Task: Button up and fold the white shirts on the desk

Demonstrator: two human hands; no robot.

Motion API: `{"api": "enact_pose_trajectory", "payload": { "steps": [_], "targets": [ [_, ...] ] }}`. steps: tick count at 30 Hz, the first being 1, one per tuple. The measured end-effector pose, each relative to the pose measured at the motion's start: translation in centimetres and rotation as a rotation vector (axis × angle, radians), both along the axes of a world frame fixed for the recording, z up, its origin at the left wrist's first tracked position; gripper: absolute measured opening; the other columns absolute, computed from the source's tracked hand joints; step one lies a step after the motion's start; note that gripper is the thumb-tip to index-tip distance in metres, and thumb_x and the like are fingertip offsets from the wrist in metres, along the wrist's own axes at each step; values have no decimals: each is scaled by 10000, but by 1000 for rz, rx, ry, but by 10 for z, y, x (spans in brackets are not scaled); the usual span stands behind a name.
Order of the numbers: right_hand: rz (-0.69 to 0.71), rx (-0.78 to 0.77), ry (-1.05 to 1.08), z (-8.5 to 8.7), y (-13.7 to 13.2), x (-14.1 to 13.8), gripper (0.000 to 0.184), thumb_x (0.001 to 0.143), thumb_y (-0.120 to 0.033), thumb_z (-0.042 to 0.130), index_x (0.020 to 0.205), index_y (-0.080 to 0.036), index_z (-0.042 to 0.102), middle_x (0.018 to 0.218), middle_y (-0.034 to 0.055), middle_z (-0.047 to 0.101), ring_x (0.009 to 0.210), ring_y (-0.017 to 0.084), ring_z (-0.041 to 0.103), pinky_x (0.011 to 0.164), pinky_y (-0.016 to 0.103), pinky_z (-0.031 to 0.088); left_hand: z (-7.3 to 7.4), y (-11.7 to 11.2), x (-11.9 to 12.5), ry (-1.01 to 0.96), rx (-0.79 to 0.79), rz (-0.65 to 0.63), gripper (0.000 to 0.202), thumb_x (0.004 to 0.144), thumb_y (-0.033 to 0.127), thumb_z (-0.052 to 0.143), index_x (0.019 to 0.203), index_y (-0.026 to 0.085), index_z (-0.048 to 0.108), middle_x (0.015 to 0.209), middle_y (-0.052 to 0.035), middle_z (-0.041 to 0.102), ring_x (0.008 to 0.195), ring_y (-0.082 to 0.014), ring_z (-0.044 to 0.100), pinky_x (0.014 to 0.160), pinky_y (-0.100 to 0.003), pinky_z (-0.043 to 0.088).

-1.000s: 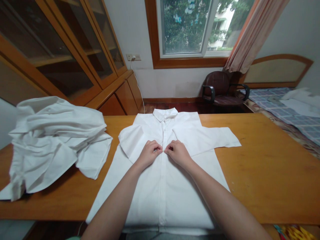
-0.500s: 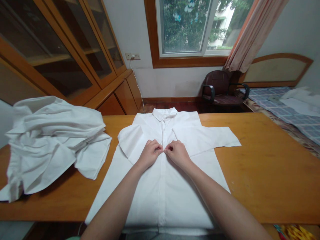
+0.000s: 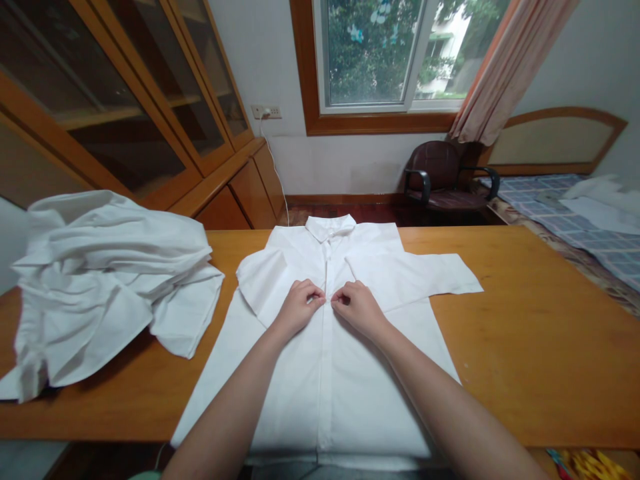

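Observation:
A white shirt (image 3: 295,393) lies spread front side up, its collar (image 3: 330,229) at the far edge of the table and its hem toward me. Both sleeves are folded in across the chest, and the cuff end of the one on the right sticks out past the shirt's side. My left hand (image 3: 301,303) pinches the shirt's front placket at mid-chest. Just right of it, my right hand (image 3: 356,303) has thumb and forefinger pinched together at the placket's other edge. A small gap separates the fingertips. Any button between them is too small to make out.
A crumpled heap of white cloth (image 3: 110,267) lies on the left of the wooden table (image 3: 540,347). Behind stand a glass-door cabinet (image 3: 200,167), a dark office chair (image 3: 440,173) and a bed (image 3: 565,200). A white cord (image 3: 274,160) hangs from a wall socket.
My right hand has shifted slightly to the right, so the fingertips of the two hands stand a little farther apart. The shirt and the cloth heap lie as before.

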State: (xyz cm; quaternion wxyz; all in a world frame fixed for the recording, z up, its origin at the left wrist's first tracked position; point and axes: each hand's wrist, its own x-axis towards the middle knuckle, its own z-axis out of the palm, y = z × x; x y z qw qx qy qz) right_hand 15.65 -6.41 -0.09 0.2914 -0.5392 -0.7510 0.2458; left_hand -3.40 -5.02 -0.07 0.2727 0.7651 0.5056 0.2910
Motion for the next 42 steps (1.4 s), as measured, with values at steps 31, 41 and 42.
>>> {"api": "enact_pose_trajectory", "payload": {
  "steps": [31,41,42],
  "targets": [
    [47,75,16,-7,1,2,379,884,-112,596,1218,-281,651,952,19,625,909,172,577,821,287,399,4,-3,2,10,32,-32,104,848,254,636,801,233,726,826,-23,639,916,-216,535,857,-342,434],
    [31,80,-118,-7,1,-1,148,906,-151,620,984,-242,708,951,27,628,945,189,585,821,307,386,1,-2,2,-23,66,-2,112,853,212,614,771,201,690,824,-16,626,862,-183,567,822,-317,446],
    [29,82,-107,-7,1,-1,147,903,-147,620,977,-240,706,948,25,627,939,187,587,826,306,391,1,-2,2,-33,68,12,118,855,207,609,765,197,683,817,-16,618,850,-179,569,809,-312,448]
  ]
}}
